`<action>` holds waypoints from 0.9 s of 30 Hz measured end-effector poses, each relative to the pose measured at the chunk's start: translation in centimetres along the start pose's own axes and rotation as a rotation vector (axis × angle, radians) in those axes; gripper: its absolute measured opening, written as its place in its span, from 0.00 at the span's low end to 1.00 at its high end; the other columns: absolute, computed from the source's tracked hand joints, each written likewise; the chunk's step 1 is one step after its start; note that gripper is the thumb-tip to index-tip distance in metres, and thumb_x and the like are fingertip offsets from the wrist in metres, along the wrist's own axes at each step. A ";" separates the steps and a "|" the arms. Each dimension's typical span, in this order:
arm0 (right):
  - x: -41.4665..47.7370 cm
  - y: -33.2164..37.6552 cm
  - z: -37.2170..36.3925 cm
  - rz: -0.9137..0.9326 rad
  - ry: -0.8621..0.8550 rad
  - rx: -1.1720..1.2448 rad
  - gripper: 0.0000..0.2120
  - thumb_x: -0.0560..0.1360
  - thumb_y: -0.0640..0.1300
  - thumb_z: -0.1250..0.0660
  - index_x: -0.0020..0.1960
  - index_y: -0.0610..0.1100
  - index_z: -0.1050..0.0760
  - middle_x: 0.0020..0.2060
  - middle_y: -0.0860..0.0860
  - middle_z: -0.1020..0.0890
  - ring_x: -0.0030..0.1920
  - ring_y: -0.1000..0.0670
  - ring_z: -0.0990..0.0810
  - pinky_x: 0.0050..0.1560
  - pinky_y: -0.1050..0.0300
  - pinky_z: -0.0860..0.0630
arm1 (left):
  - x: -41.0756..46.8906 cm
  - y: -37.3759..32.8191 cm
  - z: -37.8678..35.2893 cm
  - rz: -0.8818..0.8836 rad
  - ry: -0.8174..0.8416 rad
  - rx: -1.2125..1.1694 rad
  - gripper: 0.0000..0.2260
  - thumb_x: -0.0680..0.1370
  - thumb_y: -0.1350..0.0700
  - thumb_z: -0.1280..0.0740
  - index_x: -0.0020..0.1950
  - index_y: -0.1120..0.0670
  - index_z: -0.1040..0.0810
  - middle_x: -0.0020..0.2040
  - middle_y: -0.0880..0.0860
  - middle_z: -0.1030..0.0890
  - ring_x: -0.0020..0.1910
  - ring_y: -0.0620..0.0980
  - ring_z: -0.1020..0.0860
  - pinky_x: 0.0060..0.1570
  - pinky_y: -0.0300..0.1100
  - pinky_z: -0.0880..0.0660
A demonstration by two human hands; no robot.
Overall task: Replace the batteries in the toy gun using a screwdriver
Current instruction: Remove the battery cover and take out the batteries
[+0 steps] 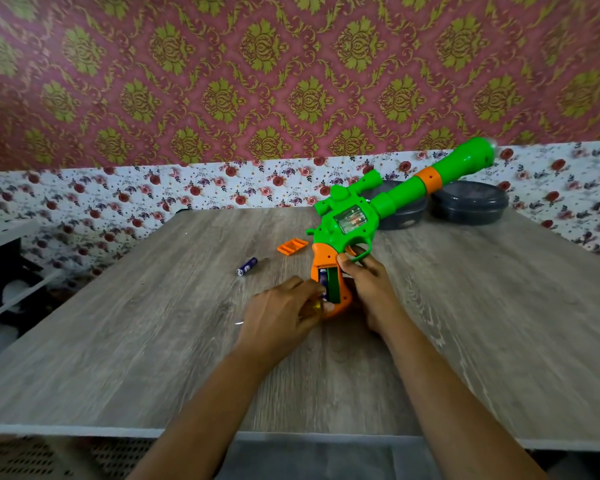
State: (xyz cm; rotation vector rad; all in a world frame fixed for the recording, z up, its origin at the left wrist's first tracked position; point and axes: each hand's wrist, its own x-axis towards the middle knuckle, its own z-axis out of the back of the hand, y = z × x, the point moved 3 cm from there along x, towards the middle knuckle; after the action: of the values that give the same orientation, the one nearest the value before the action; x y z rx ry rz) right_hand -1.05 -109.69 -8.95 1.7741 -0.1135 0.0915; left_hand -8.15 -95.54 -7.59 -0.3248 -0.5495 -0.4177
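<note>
A green toy gun [388, 199] with an orange grip is tilted up over the wooden table [153, 341], its barrel pointing to the far right. My right hand [368, 285] grips the orange handle, thumb near the trigger guard. The battery bay in the handle is open, with a blue battery [323, 282] inside. My left hand [281, 317] has its fingertips at that battery; something yellowish, partly hidden, shows under its fingers. A loose blue battery [247, 266] lies on the table to the left. The orange battery cover [292, 245] lies beyond it.
Two dark round lidded containers [470, 202] stand at the table's back right, behind the gun barrel. A floral-papered wall runs behind the table. A white shelf [4, 237] stands off the table's left side.
</note>
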 end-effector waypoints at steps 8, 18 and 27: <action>-0.1 0.2 -0.8 0.082 0.032 0.000 0.07 0.76 0.40 0.35 0.51 0.50 0.23 0.47 0.50 0.18 0.51 0.46 0.20 0.58 0.46 0.24 | 0.4 -0.2 -0.2 0.202 -0.054 -0.171 0.14 0.73 0.42 0.32 0.51 0.51 0.24 0.45 0.50 0.20 0.43 0.51 0.22 0.38 0.45 0.27; 0.0 0.2 -0.7 0.109 -0.033 0.010 0.09 0.75 0.39 0.34 0.52 0.50 0.24 0.50 0.49 0.18 0.54 0.47 0.21 0.63 0.42 0.27 | 0.3 0.8 0.3 0.315 -0.154 -0.329 0.08 0.68 0.52 0.30 0.45 0.53 0.20 0.34 0.47 0.21 0.32 0.44 0.25 0.35 0.38 0.29; 0.1 0.1 0.5 0.058 -0.101 0.032 0.14 0.76 0.39 0.35 0.61 0.44 0.25 0.58 0.47 0.20 0.57 0.49 0.22 0.62 0.52 0.27 | 3.7 8.3 1.1 0.623 0.005 0.036 0.08 0.72 0.53 0.31 0.40 0.57 0.26 0.43 0.59 0.19 0.42 0.58 0.21 0.37 0.44 0.28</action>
State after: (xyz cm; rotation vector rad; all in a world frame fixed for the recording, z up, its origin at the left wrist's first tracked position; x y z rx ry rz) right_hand -0.95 -110.18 -8.92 1.8080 -0.2379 0.0459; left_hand -1.87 -88.96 -6.14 -0.4394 -0.4235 0.1928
